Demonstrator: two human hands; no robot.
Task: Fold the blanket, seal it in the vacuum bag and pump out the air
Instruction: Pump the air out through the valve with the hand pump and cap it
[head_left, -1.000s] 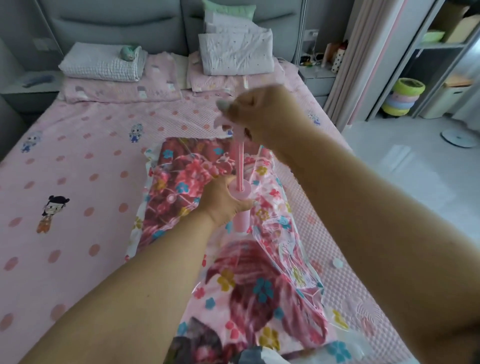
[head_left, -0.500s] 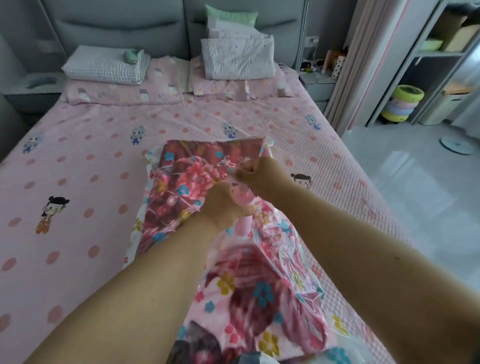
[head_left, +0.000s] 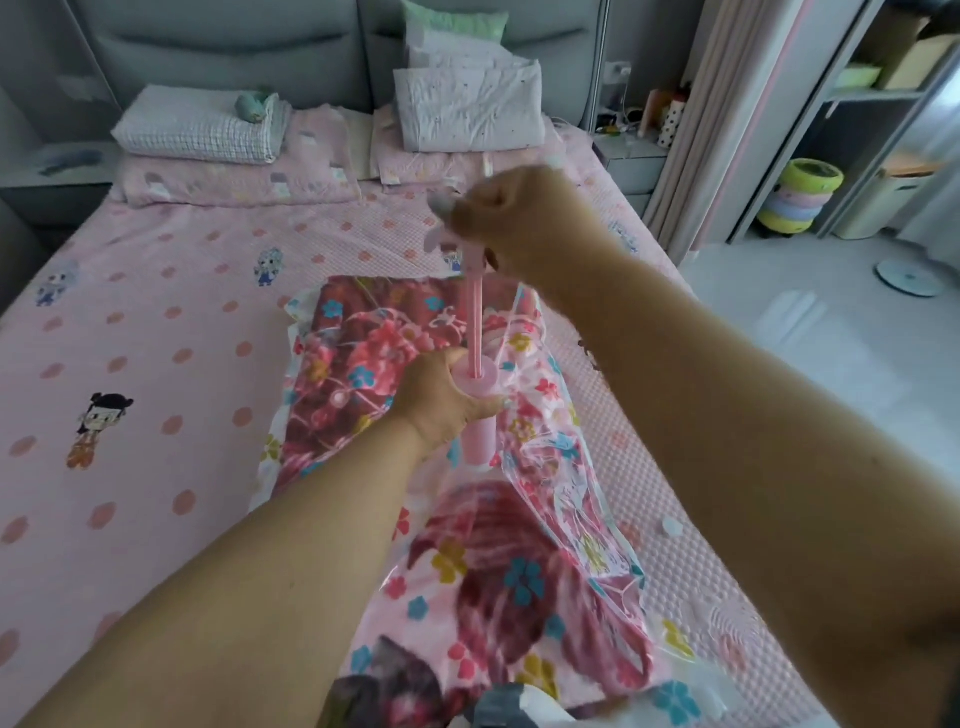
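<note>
On the bed, the light, rigid pump is being steadied upright on the soft, slippery vacuum bag by the gripping left hand, its handle being clasped by the right hand.

Pink bed under bagged floral blanket, pillows, small white cap.
</note>
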